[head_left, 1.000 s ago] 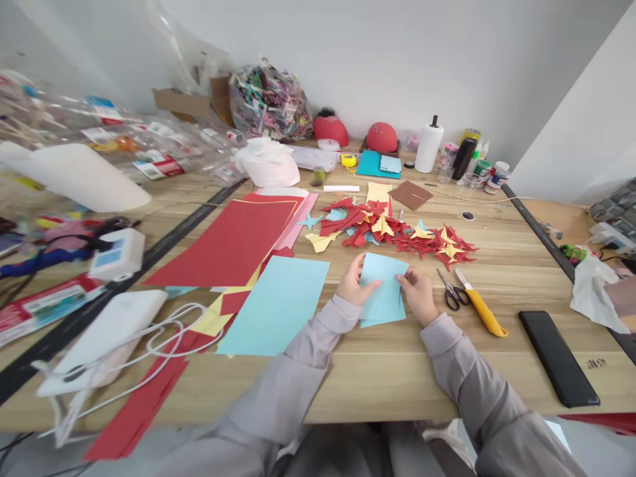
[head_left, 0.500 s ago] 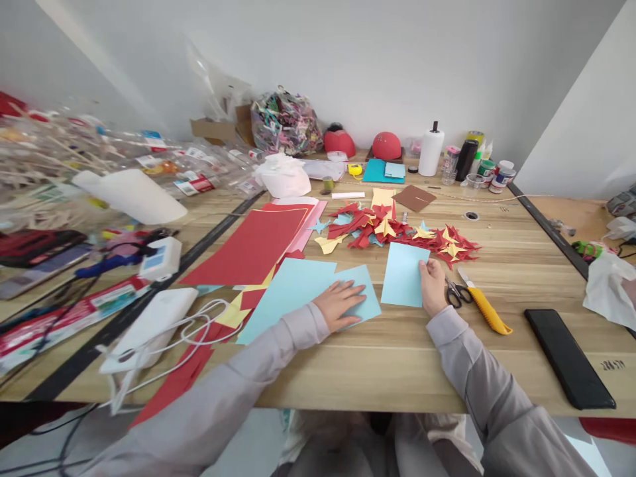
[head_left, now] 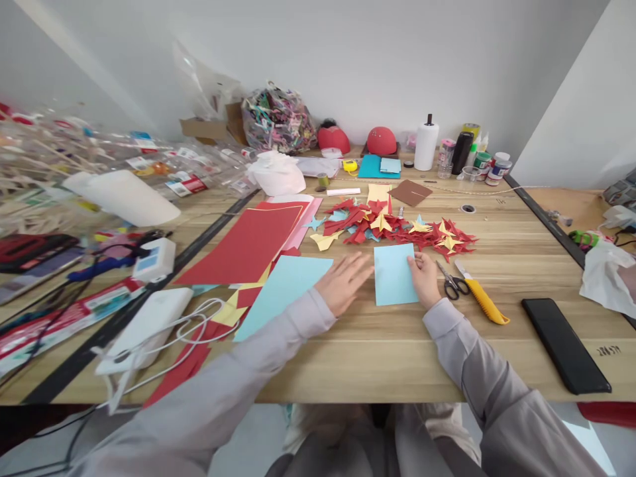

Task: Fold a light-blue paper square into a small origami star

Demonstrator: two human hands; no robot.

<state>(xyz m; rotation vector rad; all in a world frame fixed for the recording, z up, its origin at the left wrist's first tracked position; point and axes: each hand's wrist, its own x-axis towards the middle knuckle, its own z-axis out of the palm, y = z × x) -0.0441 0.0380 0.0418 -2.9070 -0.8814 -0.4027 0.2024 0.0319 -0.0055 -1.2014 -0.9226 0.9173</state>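
the right hand [head_left: 424, 279] pinched a small pale blue paper sheet [head_left: 394, 274] at its left, with scissors [head_left: 451, 285] and a yellow utility knife [head_left: 481, 301] just right of it. the left hand [head_left: 344, 283] spread wide beside a larger blue sheet [head_left: 283, 298]; red and yellow paper stars [head_left: 392, 226] lay beyond.

White walls [head_left: 348, 59] meet at a corner behind a long wood-grain desk [head_left: 368, 371] in a workroom under soft, even light. A black strip [head_left: 541, 225] divides the desk from a paler wooden tabletop [head_left: 561, 215] at right. A cardboard box [head_left: 199, 128] sits against the wall. Below, a pale floor [head_left: 243, 437] catches a bright patch at lower right.
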